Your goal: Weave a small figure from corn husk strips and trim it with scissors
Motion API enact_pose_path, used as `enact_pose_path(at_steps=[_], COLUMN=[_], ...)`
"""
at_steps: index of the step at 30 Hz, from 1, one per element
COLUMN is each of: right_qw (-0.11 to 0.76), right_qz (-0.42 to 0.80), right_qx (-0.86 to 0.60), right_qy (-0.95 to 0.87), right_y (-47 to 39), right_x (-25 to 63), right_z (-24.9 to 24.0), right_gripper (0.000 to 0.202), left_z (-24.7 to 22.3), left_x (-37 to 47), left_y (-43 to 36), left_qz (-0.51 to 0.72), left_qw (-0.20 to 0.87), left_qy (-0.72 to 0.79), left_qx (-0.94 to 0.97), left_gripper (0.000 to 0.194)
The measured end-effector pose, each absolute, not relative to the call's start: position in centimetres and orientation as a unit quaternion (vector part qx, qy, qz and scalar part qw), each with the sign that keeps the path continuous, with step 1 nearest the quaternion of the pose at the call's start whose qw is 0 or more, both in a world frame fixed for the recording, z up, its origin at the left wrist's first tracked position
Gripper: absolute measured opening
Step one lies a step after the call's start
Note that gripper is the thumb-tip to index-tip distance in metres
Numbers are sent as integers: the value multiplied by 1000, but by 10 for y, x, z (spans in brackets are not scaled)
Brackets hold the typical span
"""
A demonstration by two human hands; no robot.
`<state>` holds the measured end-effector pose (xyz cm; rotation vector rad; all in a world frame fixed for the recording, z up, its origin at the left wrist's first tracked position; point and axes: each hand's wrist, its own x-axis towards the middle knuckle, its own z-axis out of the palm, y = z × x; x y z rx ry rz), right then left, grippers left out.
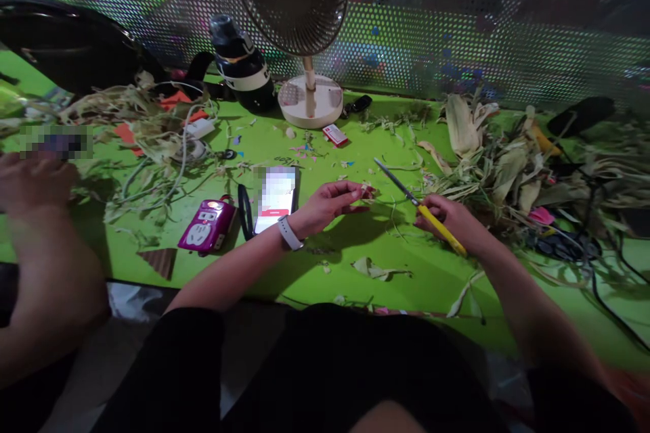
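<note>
We see a small reddish scrap of husk [366, 191] pinched at the fingertips of the left hand [330, 206], held just above the bright green bench [325, 270] near its middle; that grip is closed on the scrap. The right hand [449, 220] is wrapped around the yellow handle of a pair of slim metal-bladed scissors [416, 203], whose blades slant up and left, their tip well clear of the scrap (whether the blades are parted, we cannot tell). A white band sits on the left wrist; just beside it lies a smartphone with a lit screen [277, 199], and next to that a magenta power strip [207, 225]. Dried pale corn husks [500, 162] are heaped to the right of the scissors and more lie at far left. Behind stands a white pedestal fan [309, 91], with a dark bottle [244, 67] beside it; another person's arm [45, 243] rests at the left edge.
</note>
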<state>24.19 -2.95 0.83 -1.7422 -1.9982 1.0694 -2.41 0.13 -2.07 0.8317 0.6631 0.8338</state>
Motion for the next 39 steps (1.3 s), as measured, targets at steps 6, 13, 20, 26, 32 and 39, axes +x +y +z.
enact_pose_path(at_steps=[6,13,20,26,32,39], right_qw=[11,158,316,378,437,428], right_qz=[103,92,627,649,607,581], right_qx=[-718,-632,-467,-481,-494,-493], right_qy=[-689,-753,-537,-452,-443,-486], right_y=[-17,-34,-70,-78,-78,-70], right_x=[256,240,188,184,175,172], right_z=[-3,1,-9,-24,-35,-22], right_gripper=[44,33,33,28,26,25], left_z=[-32,-32,-35,-38,-36,-38], left_x=[-22,-7,8,10,14,13], left_y=[3,-18,-56,-64,-67,-65], left_qz=[388,435,464,473,481,483], left_qw=[782,721,656,672,701,714], left_qy=[366,353,351,356,348,355], left_qx=[322,406,480,445,395,362], left_gripper=[17,13,16,16,15,14])
